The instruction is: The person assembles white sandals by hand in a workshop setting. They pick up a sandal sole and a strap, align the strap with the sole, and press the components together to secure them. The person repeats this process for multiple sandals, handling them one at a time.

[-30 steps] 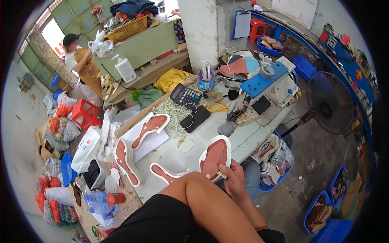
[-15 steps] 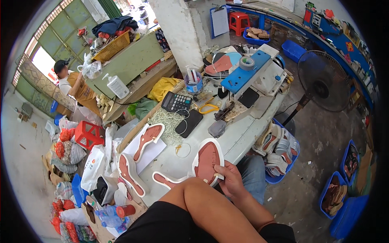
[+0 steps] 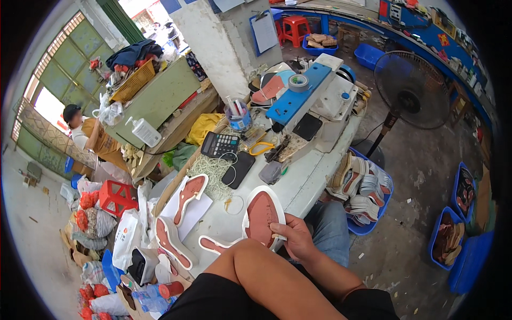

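Note:
My right hand [image 3: 296, 238] grips the edge of a shoe sole [image 3: 261, 217], thumb on top and fingers beneath. This sole has a brownish-red face and a white rim, its wide forepart raised towards me. Its narrower heel end [image 3: 213, 244] stretches left along the table edge, and my bent left arm [image 3: 266, 269] hides part of the middle. My left hand lies outside the picture. Left of the held sole, another sole [image 3: 173, 242] rests on the table, and a third [image 3: 191, 194] lies over a white paper sheet [image 3: 194, 214].
Tangled pale string [image 3: 208, 173], a calculator [image 3: 220, 145], a black phone [image 3: 238, 169] and yellow-handled scissors [image 3: 261, 148] lie on the table [image 3: 304, 184]. A blue-and-white machine [image 3: 304, 98] stands behind. Right are a tub [image 3: 365, 226] of soles and a fan [image 3: 410, 98]. A person [image 3: 93, 133] stands far left.
The view has shifted slightly, so the room's far parts sit further left and higher. My right hand keeps its hold on the sole, which has moved only a little.

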A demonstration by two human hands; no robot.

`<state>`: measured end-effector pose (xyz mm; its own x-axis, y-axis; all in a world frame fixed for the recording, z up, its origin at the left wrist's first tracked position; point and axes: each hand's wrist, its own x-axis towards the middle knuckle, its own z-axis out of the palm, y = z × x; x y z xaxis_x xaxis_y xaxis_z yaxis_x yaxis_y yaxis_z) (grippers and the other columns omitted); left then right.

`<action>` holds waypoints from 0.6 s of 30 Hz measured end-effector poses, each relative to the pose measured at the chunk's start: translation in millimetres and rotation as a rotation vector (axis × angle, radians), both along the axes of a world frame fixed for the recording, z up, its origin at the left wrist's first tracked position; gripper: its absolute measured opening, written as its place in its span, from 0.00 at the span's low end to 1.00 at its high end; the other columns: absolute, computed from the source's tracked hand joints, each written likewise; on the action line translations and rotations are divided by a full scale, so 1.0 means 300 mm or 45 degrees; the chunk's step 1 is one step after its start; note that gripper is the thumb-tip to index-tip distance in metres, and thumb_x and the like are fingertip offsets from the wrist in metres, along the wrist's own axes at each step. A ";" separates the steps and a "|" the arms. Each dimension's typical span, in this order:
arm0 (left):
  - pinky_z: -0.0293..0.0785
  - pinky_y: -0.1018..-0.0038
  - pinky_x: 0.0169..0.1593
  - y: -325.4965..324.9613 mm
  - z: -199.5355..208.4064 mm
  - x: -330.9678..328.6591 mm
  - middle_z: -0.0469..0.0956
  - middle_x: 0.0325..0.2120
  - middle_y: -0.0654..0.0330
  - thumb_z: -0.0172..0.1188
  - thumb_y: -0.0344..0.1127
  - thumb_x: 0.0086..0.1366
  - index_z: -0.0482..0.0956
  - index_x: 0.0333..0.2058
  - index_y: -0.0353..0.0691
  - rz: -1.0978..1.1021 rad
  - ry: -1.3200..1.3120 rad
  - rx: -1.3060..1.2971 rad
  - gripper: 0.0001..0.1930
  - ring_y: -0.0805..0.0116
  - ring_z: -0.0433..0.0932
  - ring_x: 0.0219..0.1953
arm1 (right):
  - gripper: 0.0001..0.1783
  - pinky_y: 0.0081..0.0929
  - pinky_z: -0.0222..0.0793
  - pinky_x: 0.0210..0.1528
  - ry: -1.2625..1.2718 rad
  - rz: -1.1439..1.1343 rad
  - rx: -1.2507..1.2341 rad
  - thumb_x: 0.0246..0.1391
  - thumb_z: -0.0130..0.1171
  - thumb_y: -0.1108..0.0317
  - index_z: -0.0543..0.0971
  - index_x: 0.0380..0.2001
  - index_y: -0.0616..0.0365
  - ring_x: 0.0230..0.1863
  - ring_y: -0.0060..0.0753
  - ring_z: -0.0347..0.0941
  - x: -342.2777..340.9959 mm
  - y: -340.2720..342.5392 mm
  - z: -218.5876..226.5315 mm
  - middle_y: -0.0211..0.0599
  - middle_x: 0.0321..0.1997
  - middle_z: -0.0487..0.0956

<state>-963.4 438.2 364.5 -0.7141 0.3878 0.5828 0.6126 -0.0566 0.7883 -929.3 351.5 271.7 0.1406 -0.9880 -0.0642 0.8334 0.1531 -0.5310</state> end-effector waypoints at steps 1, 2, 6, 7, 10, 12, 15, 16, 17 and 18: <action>0.75 0.57 0.46 -0.001 -0.004 0.000 0.81 0.35 0.55 0.66 0.38 0.68 0.80 0.36 0.37 -0.007 -0.005 -0.002 0.10 0.52 0.80 0.39 | 0.19 0.27 0.76 0.55 -0.018 -0.002 0.002 0.64 0.61 0.71 0.79 0.55 0.68 0.48 0.28 0.82 -0.005 -0.006 -0.010 0.40 0.51 0.85; 0.75 0.57 0.46 -0.001 -0.004 -0.004 0.81 0.35 0.55 0.66 0.38 0.68 0.80 0.36 0.37 -0.009 -0.003 0.002 0.10 0.52 0.80 0.39 | 0.19 0.27 0.76 0.55 -0.032 0.012 0.010 0.64 0.61 0.71 0.79 0.55 0.68 0.48 0.28 0.82 -0.008 -0.005 -0.018 0.40 0.50 0.85; 0.75 0.57 0.46 0.003 -0.007 0.000 0.81 0.35 0.55 0.66 0.38 0.68 0.80 0.35 0.37 0.000 -0.012 0.008 0.10 0.52 0.80 0.39 | 0.18 0.27 0.77 0.53 -0.067 0.018 0.026 0.64 0.60 0.71 0.79 0.55 0.67 0.46 0.27 0.82 -0.009 0.002 -0.017 0.38 0.48 0.85; 0.75 0.57 0.46 0.003 -0.005 0.004 0.81 0.35 0.55 0.66 0.38 0.68 0.80 0.35 0.37 -0.003 -0.010 0.011 0.10 0.52 0.80 0.39 | 0.18 0.27 0.77 0.53 -0.067 0.013 0.039 0.64 0.60 0.71 0.79 0.55 0.67 0.46 0.27 0.82 -0.009 0.004 -0.019 0.38 0.48 0.85; 0.75 0.57 0.46 0.000 0.007 0.016 0.81 0.35 0.55 0.65 0.38 0.68 0.80 0.35 0.37 0.015 -0.006 0.019 0.10 0.52 0.80 0.39 | 0.18 0.27 0.78 0.52 -0.068 0.009 0.061 0.64 0.60 0.71 0.79 0.54 0.67 0.45 0.27 0.83 -0.004 -0.002 -0.023 0.38 0.48 0.85; 0.75 0.57 0.46 -0.007 0.013 0.026 0.81 0.35 0.55 0.65 0.38 0.68 0.80 0.35 0.37 0.019 0.012 0.046 0.10 0.52 0.80 0.39 | 0.18 0.28 0.78 0.53 -0.051 0.006 0.095 0.64 0.60 0.71 0.79 0.54 0.67 0.46 0.27 0.83 -0.004 -0.001 -0.042 0.39 0.49 0.85; 0.75 0.56 0.46 -0.039 0.035 0.059 0.81 0.35 0.55 0.65 0.38 0.68 0.80 0.35 0.37 0.028 0.018 0.036 0.10 0.52 0.80 0.39 | 0.18 0.28 0.78 0.53 -0.042 -0.033 0.079 0.64 0.61 0.71 0.79 0.54 0.68 0.46 0.28 0.83 0.007 -0.013 -0.046 0.40 0.49 0.85; 0.75 0.56 0.45 -0.049 0.053 0.091 0.81 0.35 0.55 0.65 0.38 0.68 0.80 0.35 0.37 0.051 -0.003 0.022 0.10 0.52 0.80 0.39 | 0.17 0.28 0.78 0.53 0.003 -0.018 0.095 0.64 0.61 0.72 0.79 0.54 0.68 0.46 0.28 0.83 0.014 -0.002 -0.047 0.40 0.49 0.85; 0.75 0.56 0.45 -0.070 0.073 0.129 0.81 0.35 0.55 0.65 0.38 0.69 0.80 0.35 0.37 0.083 -0.031 -0.002 0.10 0.52 0.80 0.39 | 0.17 0.29 0.78 0.54 0.027 0.001 0.090 0.64 0.61 0.72 0.79 0.54 0.68 0.47 0.28 0.83 0.021 0.000 -0.049 0.40 0.49 0.85; 0.75 0.56 0.45 -0.093 0.087 0.168 0.81 0.35 0.55 0.65 0.38 0.69 0.80 0.35 0.37 0.107 -0.057 -0.006 0.10 0.51 0.80 0.39 | 0.17 0.29 0.78 0.54 0.063 -0.003 0.100 0.64 0.61 0.72 0.79 0.54 0.68 0.47 0.28 0.83 0.007 0.002 -0.060 0.40 0.49 0.85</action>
<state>-913.1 410.2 390.7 -0.7694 0.3284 0.5478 0.5792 -0.0026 0.8152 -927.1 352.1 253.6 0.1329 -0.9800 -0.1482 0.8067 0.1938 -0.5583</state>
